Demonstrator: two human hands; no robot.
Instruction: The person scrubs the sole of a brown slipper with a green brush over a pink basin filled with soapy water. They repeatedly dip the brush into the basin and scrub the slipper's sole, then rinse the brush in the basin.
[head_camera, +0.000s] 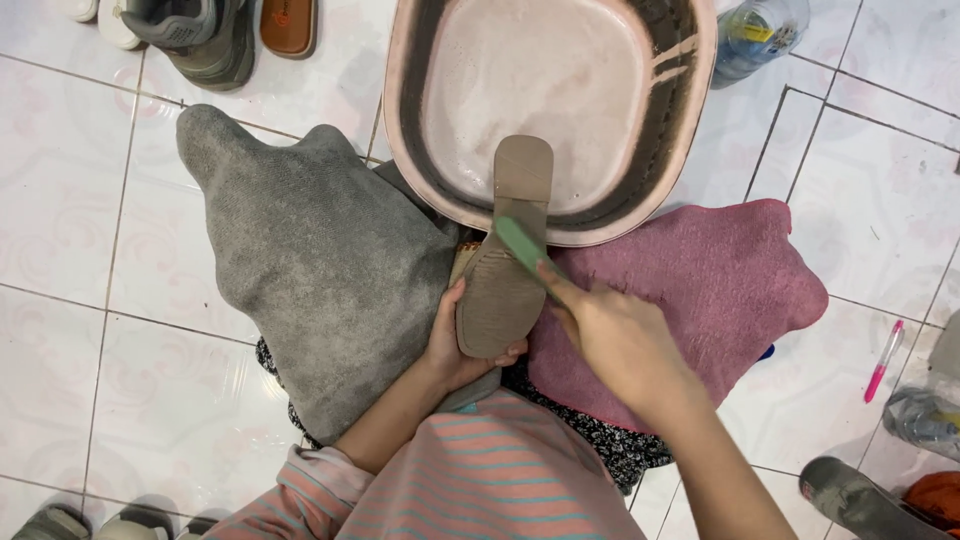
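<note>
My left hand (455, 350) grips the toe end of a tan shoe (505, 280), held sole up with its block heel over the basin. My right hand (610, 335) holds a green brush (522, 243) pressed against the sole. The pink basin (560, 225) of soapy water sits just beyond the shoe. A grey towel (320, 260) lies over my left knee and a pink towel (720, 290) over my right.
White floor tiles surround me. Shoes and sandals (205, 35) stand at the top left, more shoes (850, 495) at the bottom corners. A plastic bottle (755, 35) lies at the top right. A pink pen (883, 360) rests on the floor at right.
</note>
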